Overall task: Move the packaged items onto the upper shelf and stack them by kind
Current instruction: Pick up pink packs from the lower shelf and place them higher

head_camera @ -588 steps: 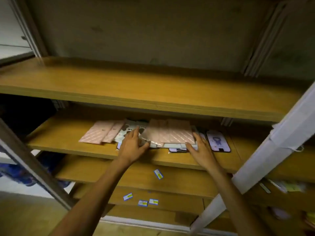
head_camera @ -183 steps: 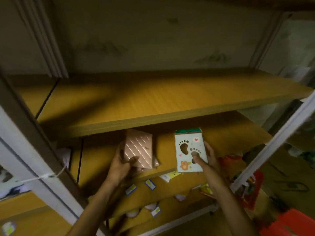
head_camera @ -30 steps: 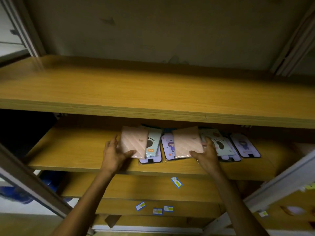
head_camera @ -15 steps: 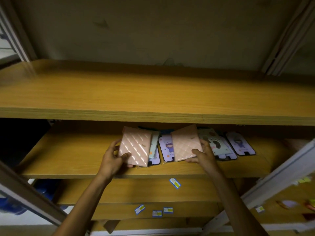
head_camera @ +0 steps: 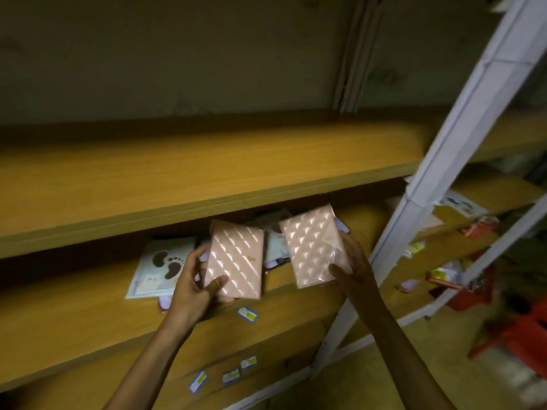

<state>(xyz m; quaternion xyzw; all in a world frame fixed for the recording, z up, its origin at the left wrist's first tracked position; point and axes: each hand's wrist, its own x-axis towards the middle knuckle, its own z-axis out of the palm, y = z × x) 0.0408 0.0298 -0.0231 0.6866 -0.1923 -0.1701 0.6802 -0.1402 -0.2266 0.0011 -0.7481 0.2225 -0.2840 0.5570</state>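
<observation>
Each hand holds up one pink package with a shiny diamond-quilted face, both in front of the gap between the upper shelf and the lower shelf. The left hand grips the left pink package at its lower left corner, thumb on the front and fingers behind; a small gold mark sits near its right edge, too small to read. The right hand clamps the right pink package along its lower right side, thumb across the front. Both packages stand on their short ends, long axes running up and down, the left one leaning slightly right at the top, the right one leaning left. On the lower shelf, behind the left hand, lies a pale footprint package printed with dark footprints and a small cartoon figure. Small blue-and-yellow labels are stuck on the shelf edges below, their print unreadable.
</observation>
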